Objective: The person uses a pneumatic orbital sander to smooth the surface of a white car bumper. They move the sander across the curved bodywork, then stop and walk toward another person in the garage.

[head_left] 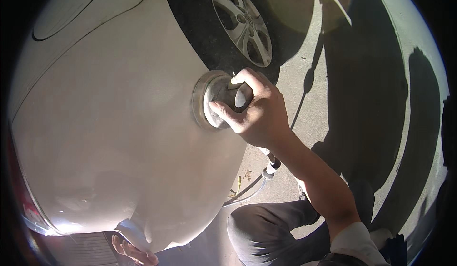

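Note:
My right hand is closed over the top of a round pneumatic sander, thumb on one side and fingers on the other. The sander's disc lies against the pale car body panel, close to the wheel arch, and its rim looks blurred. An air hose fitting hangs below my wrist, with a thin hose running from it toward the ground. At the lower left, my left hand is by the bumper's lower corner. Its fingers are stretched out, and the bumper hides part of that hand.
The car's wheel with a silver spoked rim stands beyond the sander. A red tail light is at the far left edge. My bent knee in dark trousers is below. Shadows fall across the concrete ground.

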Demonstrator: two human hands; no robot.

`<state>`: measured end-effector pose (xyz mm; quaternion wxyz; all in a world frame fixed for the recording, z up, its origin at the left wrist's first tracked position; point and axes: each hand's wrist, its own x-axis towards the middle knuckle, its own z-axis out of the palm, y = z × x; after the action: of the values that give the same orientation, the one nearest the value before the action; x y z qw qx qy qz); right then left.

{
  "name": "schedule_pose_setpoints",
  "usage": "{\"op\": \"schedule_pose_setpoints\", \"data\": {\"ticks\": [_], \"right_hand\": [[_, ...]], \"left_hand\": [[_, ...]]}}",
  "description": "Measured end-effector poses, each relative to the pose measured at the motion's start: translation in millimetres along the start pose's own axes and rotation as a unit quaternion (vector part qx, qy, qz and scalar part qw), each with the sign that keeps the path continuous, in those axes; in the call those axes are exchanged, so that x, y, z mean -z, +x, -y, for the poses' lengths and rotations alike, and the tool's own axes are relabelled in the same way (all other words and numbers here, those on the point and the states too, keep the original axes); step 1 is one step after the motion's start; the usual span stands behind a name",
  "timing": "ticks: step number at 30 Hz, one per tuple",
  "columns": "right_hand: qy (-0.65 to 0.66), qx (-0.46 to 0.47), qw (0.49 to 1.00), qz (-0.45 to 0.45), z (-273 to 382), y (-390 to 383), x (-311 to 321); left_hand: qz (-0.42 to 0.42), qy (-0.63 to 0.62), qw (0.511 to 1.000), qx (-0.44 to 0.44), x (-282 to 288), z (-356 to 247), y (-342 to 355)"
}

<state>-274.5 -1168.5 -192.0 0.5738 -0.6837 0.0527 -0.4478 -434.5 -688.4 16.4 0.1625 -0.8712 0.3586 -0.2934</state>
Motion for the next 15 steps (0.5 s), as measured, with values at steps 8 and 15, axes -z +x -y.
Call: {"op": "schedule_pose_setpoints", "data": {"ticks": [8,15], "right_hand": [[-0.043,-0.039,0.995,0.086,59.7,-60.9,0.8],[-0.065,-0.007,0.99,0.129,55.6,-80.8,-8.1]], "left_hand": [[-0.015,0.006,1.0,-0.01,-2.4,-2.2,7.2],[-0.023,0.024,0.999,-0.007,-0.5,0.3,0.9]]}}
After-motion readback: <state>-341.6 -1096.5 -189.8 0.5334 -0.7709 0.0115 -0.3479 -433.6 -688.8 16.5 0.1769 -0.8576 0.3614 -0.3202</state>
